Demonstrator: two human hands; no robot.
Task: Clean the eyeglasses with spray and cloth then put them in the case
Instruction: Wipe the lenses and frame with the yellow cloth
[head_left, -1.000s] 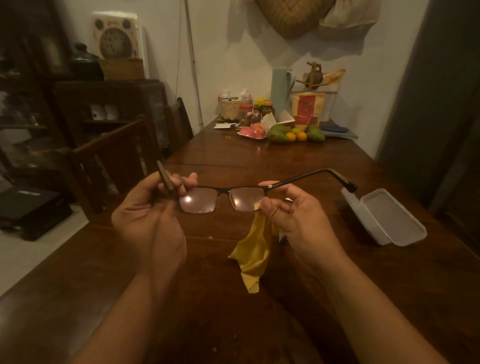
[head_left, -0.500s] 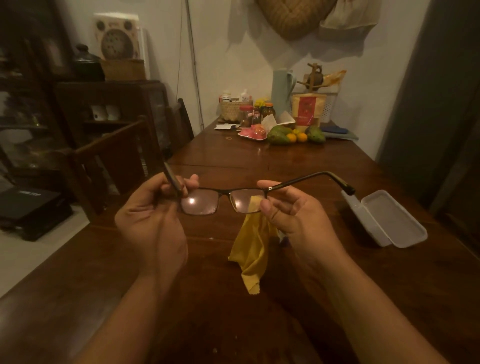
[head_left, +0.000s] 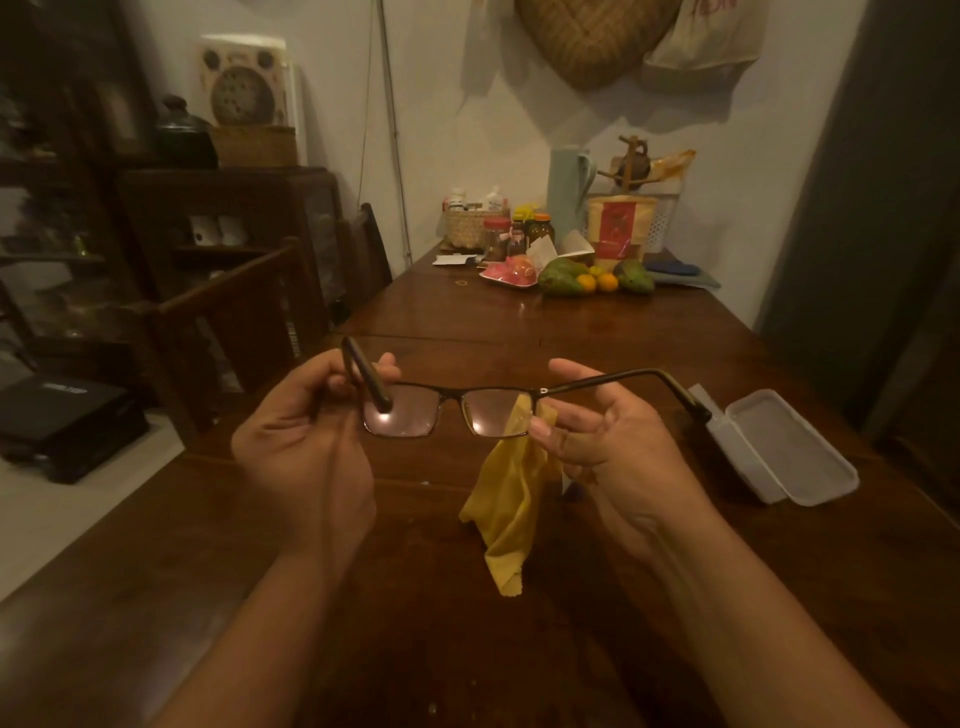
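Note:
Dark-framed eyeglasses (head_left: 452, 410) are held in the air above the wooden table (head_left: 467, 597), lenses facing me. My left hand (head_left: 306, 441) pinches the frame at its left hinge, with the left temple arm folded partway across the lens. My right hand (head_left: 608, 441) grips the right lens edge together with a yellow cloth (head_left: 511, 509) that hangs down below it; the right temple arm sticks out to the right. A clear plastic case (head_left: 779, 452) lies open on the table at the right. No spray bottle is clearly visible.
At the table's far end stand a basket (head_left: 470, 226), jars, fruit (head_left: 587, 278), a pink plate, a pale jug (head_left: 569, 182) and a packet. A wooden chair (head_left: 244, 322) stands at the left edge, a dark cabinet behind it.
The left temple arm has swung inward over the left lens. My right fingers have loosened and spread a little on the right lens; the glasses stay at about the same spot.

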